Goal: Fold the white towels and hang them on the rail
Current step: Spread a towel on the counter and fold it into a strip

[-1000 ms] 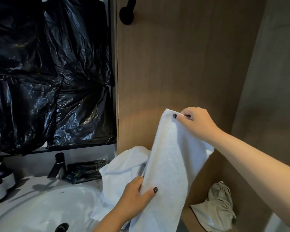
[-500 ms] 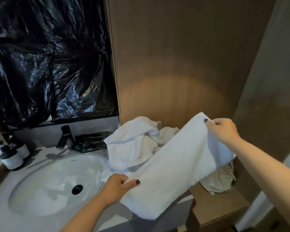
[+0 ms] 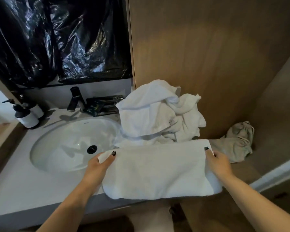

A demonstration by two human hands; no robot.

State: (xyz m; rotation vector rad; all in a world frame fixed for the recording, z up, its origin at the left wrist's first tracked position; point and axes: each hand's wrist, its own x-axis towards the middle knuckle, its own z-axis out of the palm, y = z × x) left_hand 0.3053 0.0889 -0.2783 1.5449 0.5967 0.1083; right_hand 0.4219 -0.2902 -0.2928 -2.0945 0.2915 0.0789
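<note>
Towel [image 3: 159, 171], white and folded, stretched flat over the table [image 3: 23, 185] edge beside the sink [image 3: 60, 148]; left hand [image 3: 99, 166] and right hand [image 3: 218, 163] each pinch an end, grip closed on cloth.

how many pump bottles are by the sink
2, both at the counter's left back corner: a front pump bottle with a white label, and a second pump bottle just behind it, partly hidden. More may be out of frame.

Grey counter [image 3: 23, 186] (sink [image 3: 70, 144] inset): crumpled towels [image 3: 154, 113], dispensers [image 3: 26, 117].
</note>
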